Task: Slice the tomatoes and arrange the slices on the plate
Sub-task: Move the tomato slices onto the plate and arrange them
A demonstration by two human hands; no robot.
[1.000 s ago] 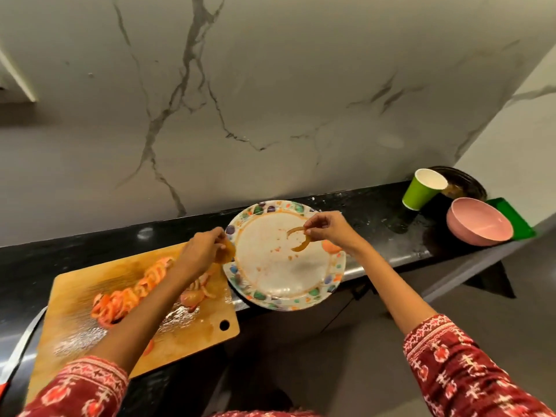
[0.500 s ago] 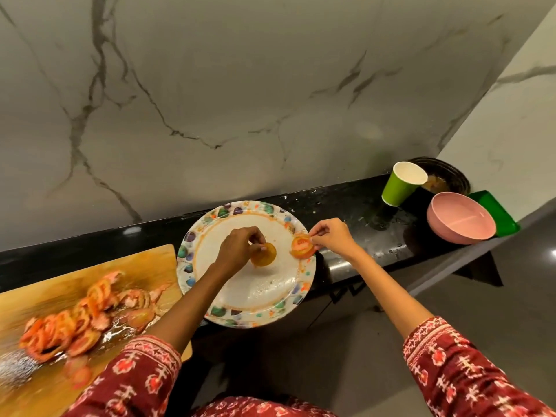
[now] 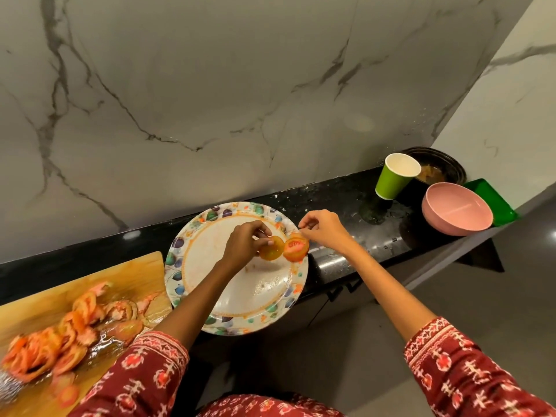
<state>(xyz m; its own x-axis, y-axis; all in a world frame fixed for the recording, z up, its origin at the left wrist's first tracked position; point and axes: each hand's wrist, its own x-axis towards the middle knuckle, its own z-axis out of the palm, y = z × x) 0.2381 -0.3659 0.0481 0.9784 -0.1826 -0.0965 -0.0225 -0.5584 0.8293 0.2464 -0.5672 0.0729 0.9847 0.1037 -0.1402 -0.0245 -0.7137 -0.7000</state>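
Nearest the person, on the left: cutting board [image 3: 36, 302] with a wet heap of cut tomato slices [image 3: 69, 335], blurred at the lower edge. Both patterned sleeves enter from below.

Mid-distance: patterned plate [image 3: 237, 323], just right of the board and overhanging the counter's front edge. Left hand [image 3: 245, 243] pinches a yellowish slice [image 3: 272, 251] over the plate's far right side; contact with the plate cannot be told. Right hand [image 3: 323, 228] hovers just beyond the rim, fingers curled with thumb and fingertips together; whether anything is held cannot be told. A red slice [image 3: 296, 248] lies on the rim, touching or slightly overlapping the yellowish one.

Judgement: arranging has only begun, with most of the plate bare. The supply lies down and left of both hands, with the left hand nearer, so the left arm's reach is the shorter. Nothing stands between plate and board.

Farther right on the black counter [image 3: 340, 191]: green cup [image 3: 395, 176], pink bowl [image 3: 457, 209], dark dish [image 3: 445, 164], green tray [image 3: 493, 200], all well apart from the plate. Marble wall [image 3: 240, 85] behind.
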